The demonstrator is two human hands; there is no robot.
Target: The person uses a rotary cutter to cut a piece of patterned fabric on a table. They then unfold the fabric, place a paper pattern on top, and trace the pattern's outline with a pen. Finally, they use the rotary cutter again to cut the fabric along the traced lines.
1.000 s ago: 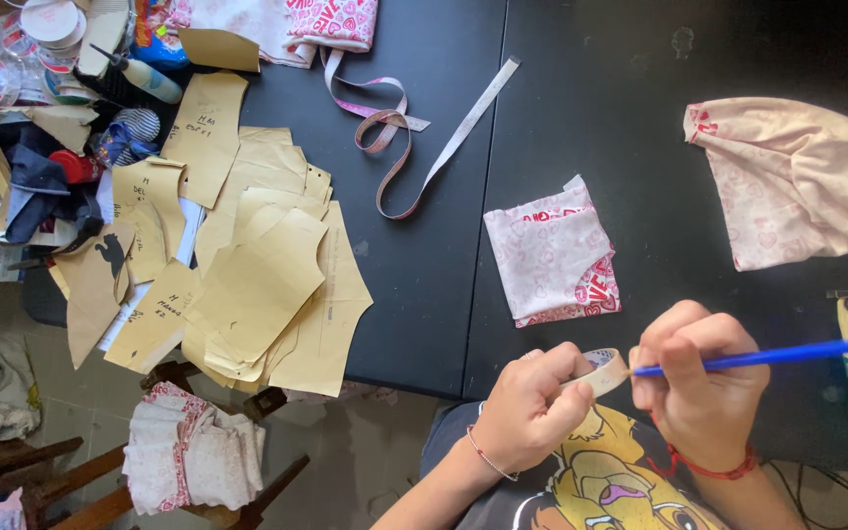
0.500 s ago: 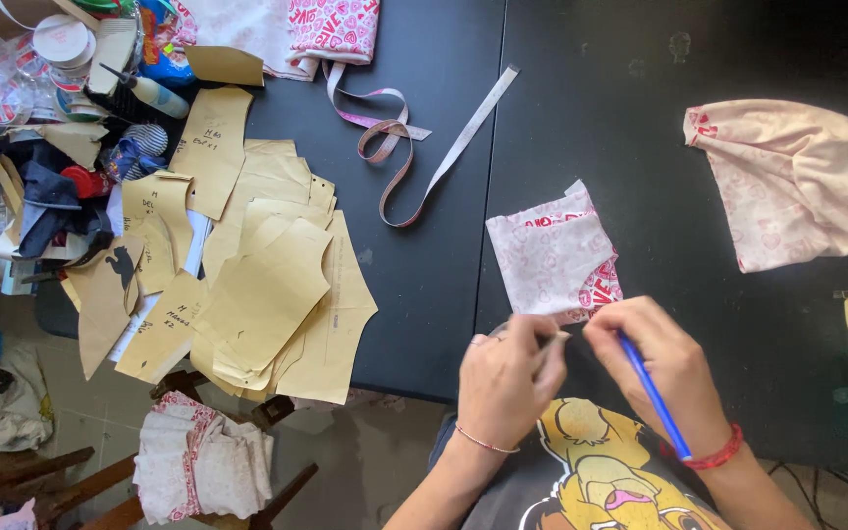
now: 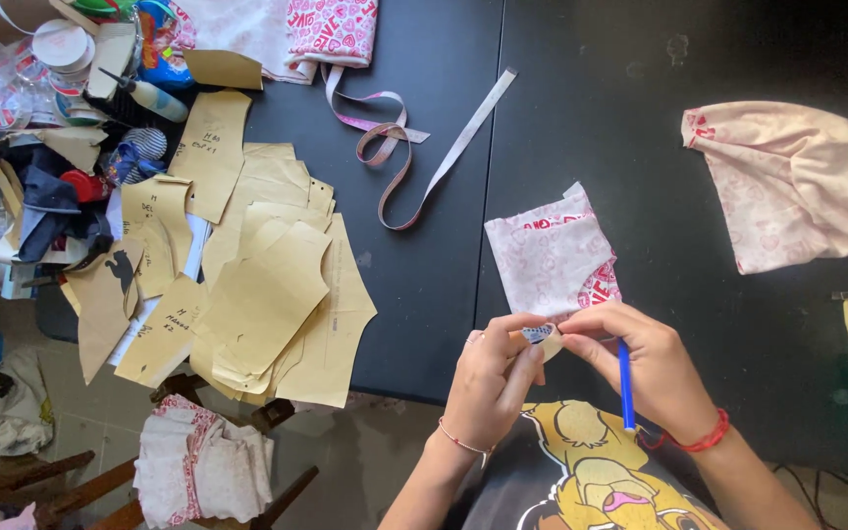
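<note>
Black table (image 3: 444, 294): both hands' fingers pinch what looks like a small label (image 3: 539, 335); right hand (image 3: 640, 368) also grips blue pen (image 3: 626, 385).

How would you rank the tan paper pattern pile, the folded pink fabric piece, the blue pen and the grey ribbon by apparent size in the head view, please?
1. Pattern pile
2. Fabric piece
3. Ribbon
4. Pen, partly hidden by the right hand

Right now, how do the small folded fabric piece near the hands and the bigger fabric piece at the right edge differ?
The folded fabric piece is small, compact and lies flat just above the hands, with a bright red printed corner. The bigger fabric piece is larger, looser and wrinkled, and runs out of view at the right. Both are pale pink with a printed pattern and lie on the black table.
</note>
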